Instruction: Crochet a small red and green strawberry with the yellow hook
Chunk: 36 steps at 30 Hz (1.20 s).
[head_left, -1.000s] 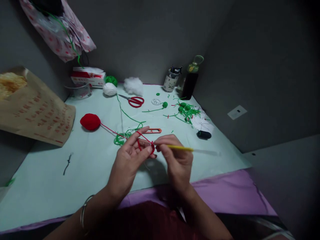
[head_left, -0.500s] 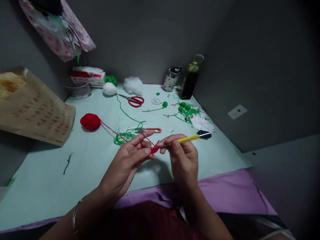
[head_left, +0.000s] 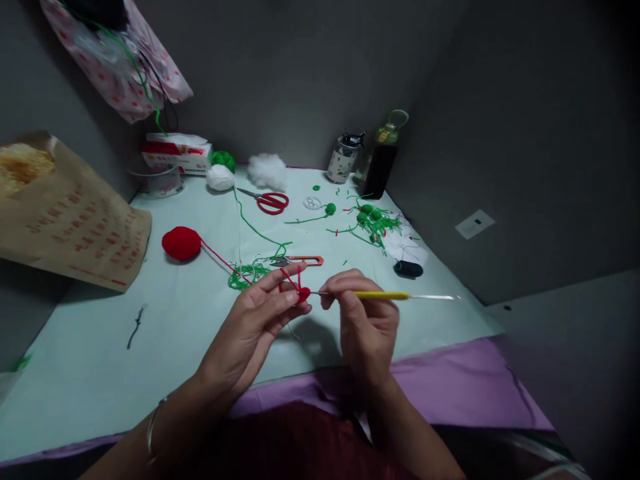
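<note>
My left hand (head_left: pixel 255 320) pinches a small red crochet piece (head_left: pixel 303 293), with red yarn (head_left: pixel 220 259) looped over its forefinger and running back to a red yarn ball (head_left: pixel 181 243) on the table. My right hand (head_left: pixel 365 320) grips a yellow-handled crochet hook (head_left: pixel 385 295) that lies level, its tip in the red piece. Both hands hover just above the pale green table (head_left: pixel 100 347), close together.
Beyond the hands lie orange thread snips (head_left: pixel 300 261), a green yarn tangle (head_left: pixel 247 273), red scissors (head_left: pixel 267 201), white stuffing (head_left: pixel 267 171), white and green yarn balls (head_left: pixel 221 177), small green crochet pieces (head_left: pixel 373 220), a jar (head_left: pixel 343 160) and a dark bottle (head_left: pixel 381 163). A brown paper bag (head_left: pixel 65 213) stands left.
The hook, tilted up to the right half a second ago, now lies level. The red piece has shifted slightly left between my fingers and the yarn loop has tightened.
</note>
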Motion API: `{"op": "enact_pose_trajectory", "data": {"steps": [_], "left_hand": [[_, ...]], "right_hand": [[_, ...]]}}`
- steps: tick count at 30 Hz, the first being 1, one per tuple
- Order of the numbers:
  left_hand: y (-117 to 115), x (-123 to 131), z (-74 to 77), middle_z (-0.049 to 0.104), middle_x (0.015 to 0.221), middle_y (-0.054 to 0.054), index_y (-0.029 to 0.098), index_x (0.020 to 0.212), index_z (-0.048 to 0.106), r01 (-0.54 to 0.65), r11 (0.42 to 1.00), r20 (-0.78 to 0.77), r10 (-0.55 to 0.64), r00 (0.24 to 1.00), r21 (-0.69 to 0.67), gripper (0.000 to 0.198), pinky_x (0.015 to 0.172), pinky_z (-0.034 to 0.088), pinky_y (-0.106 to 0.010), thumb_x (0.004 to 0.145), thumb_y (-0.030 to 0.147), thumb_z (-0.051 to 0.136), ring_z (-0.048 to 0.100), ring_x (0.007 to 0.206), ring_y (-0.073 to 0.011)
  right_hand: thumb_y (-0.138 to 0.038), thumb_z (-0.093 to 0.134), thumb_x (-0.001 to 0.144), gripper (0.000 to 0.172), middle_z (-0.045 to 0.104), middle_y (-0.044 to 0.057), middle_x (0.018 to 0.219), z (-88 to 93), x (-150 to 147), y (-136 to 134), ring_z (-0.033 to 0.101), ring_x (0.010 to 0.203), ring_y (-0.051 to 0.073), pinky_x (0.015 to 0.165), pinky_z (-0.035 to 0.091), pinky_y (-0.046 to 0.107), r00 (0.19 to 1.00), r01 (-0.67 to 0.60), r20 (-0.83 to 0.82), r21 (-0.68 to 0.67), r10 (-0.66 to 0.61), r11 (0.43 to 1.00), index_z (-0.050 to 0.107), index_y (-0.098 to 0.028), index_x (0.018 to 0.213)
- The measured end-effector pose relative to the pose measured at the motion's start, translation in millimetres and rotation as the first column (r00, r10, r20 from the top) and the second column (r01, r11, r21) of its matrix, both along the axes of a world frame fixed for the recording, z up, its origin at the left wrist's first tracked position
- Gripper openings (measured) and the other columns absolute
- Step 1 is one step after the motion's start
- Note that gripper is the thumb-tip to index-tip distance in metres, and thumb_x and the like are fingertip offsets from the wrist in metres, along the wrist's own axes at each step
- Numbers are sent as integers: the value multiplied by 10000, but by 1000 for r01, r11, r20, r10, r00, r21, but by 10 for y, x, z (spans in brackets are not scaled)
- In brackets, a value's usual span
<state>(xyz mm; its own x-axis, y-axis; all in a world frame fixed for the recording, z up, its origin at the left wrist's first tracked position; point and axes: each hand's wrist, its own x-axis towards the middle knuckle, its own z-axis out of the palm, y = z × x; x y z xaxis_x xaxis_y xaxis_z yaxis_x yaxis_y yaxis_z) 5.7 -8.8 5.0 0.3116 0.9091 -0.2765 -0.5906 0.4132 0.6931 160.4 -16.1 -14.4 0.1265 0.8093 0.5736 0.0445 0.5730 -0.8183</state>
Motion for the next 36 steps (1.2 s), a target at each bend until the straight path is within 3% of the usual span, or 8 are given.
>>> {"op": "enact_pose_trajectory", "data": {"steps": [4,9,17,23,28,33,36], "left_hand": [[-17,28,-6,739,961,-25,213,1211,757,16,996,-69,-10,998,92,383,881,515,-237,831,181,800,652,860,-126],[-26,47,-36,704,872,0,226,1227,747,-24,990,-131,42,990,139,404,904,485,-263,830,222,821,650,860,-135],[1,-10,-21,657,769,32,234,1229,745,-48,988,-178,74,981,147,419,819,455,-224,821,228,838,609,767,-104],[-8,-43,-19,656,779,21,232,1205,763,-17,988,-187,46,981,153,404,820,457,-228,809,230,843,608,793,-117],[-40,14,-76,676,867,-5,252,1223,758,1,977,-212,46,976,215,416,853,491,-261,814,231,833,603,846,-142],[-26,47,-78,656,835,20,281,1192,774,-92,970,-187,136,973,226,389,847,490,-221,814,214,837,595,833,-118],[-22,67,-72,692,846,14,273,1232,758,-97,975,-132,125,983,202,430,852,497,-218,813,216,841,613,850,-120]], "right_hand": [[-184,633,973,158,737,25,943,-11,-39,22,678,918,175,783,551,336,999,-52,2,-47,53,998,770,-260,993],[-194,616,982,163,716,17,887,-4,-70,4,648,793,151,689,542,312,999,-32,-36,-41,31,999,767,-256,980],[-187,614,978,162,701,30,879,-7,-12,4,633,800,161,683,526,317,999,4,-53,-38,-6,999,767,-237,957],[-263,629,977,139,684,10,836,-21,32,35,600,666,125,625,504,290,958,-173,-254,-147,131,974,754,-238,924],[-253,657,960,123,743,44,916,-21,-27,31,683,893,199,753,571,357,999,-32,-27,-51,30,998,780,-256,952],[-191,611,984,180,721,22,896,-34,-60,-1,661,753,149,665,573,315,1000,-12,0,-52,12,999,770,-274,1002],[-150,633,963,260,712,42,981,-88,-78,-34,689,864,178,722,606,347,971,83,216,88,-100,993,762,-310,1122]]}}
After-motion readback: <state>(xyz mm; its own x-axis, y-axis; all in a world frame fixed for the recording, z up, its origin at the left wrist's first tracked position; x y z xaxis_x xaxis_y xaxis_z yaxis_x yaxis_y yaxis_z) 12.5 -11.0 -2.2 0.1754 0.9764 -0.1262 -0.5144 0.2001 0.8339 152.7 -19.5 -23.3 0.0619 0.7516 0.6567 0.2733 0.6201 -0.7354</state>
